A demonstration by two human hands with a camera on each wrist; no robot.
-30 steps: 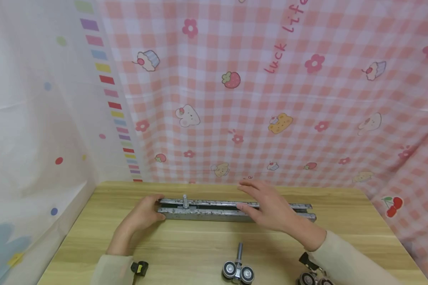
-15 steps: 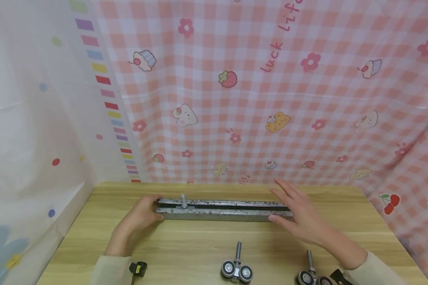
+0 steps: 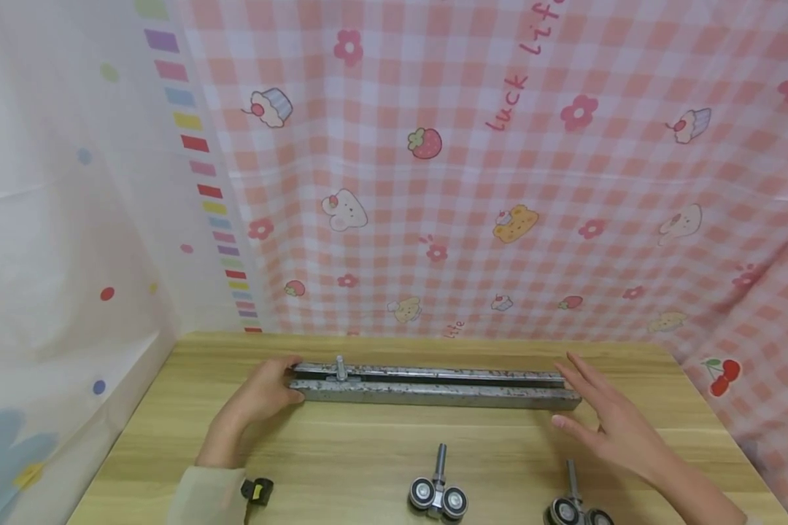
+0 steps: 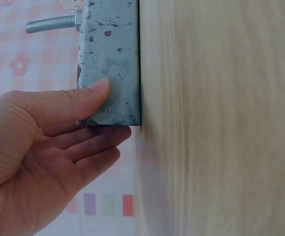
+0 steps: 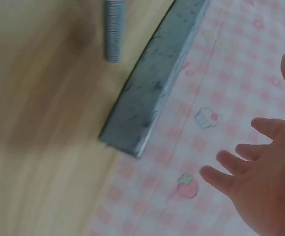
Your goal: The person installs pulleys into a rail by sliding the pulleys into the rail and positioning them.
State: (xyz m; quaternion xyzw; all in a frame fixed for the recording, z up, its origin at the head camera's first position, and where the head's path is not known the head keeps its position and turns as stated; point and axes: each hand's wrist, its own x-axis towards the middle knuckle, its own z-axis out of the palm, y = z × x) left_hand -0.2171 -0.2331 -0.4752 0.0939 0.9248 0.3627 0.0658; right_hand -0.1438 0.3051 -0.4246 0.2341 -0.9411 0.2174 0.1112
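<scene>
A scuffed grey metal rail, slotted along its top, lies across the wooden table. Its left end is gripped by my left hand; in the left wrist view the thumb presses the front face and the other fingers reach around the end. A threaded bolt stands up from the slot near that hand. What carries it inside the rail is mostly hidden. By the rail's right end is my right hand, fingers spread, holding nothing. The right wrist view shows this hand apart from the rail end.
Nearer me on the table rests a twin-wheel roller with an upright bolt. Another such roller is to its right, cut off by the frame edge. A checked curtain hangs behind the table.
My right hand has moved rightward from above the rail's middle to beyond its right end, uncovering it. My left hand keeps its grip, and the rail stays in place.
</scene>
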